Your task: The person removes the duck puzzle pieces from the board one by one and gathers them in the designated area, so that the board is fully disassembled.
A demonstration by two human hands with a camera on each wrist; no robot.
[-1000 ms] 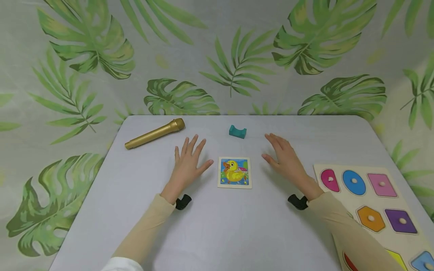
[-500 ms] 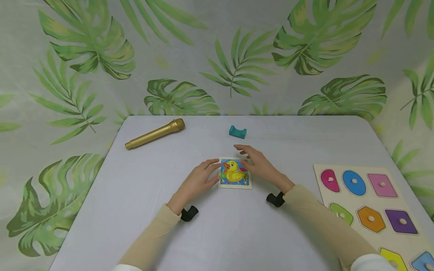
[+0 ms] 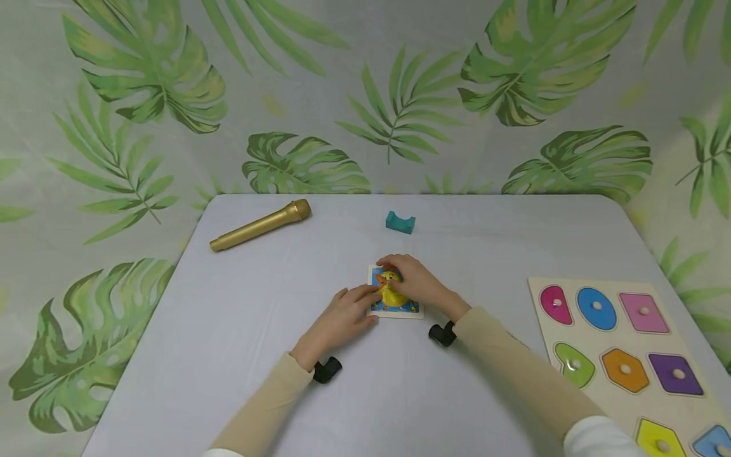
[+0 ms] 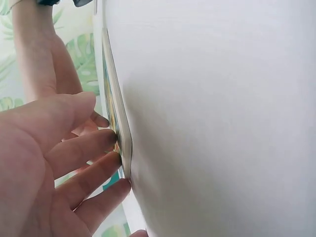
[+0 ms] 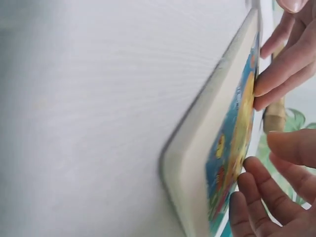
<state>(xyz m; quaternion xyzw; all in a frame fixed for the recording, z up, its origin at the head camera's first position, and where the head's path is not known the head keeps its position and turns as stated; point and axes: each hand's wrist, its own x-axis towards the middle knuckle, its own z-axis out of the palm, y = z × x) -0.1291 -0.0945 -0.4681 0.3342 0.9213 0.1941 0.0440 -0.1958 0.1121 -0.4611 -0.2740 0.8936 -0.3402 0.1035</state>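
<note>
A small square jigsaw puzzle (image 3: 404, 310) with a yellow duck on blue, in a pale wooden frame, lies flat at mid-table. My left hand (image 3: 341, 317) rests at its left side. In the left wrist view several fingertips touch the puzzle's frame (image 4: 123, 133) and picture. From the right, my right hand (image 3: 421, 283) reaches over the duck and covers the upper right of the picture. Seen from the right wrist, its fingertips (image 5: 251, 165) meet the far side of the picture, while the thumb (image 5: 291, 146) stands apart from them.
A gold microphone (image 3: 261, 225) lies at the back left. Behind the puzzle sits a teal block (image 3: 400, 223) with a curved notch. A wooden peg board (image 3: 588, 335) of coloured shapes lies at the right, partly under the right forearm. Leaf-patterned cloth (image 3: 400, 95) hangs behind the table.
Both hands have come inward from either side to the puzzle. The right hand has passed over the picture, and the left fingers have reached its left edge. The puzzle has stayed put.
</note>
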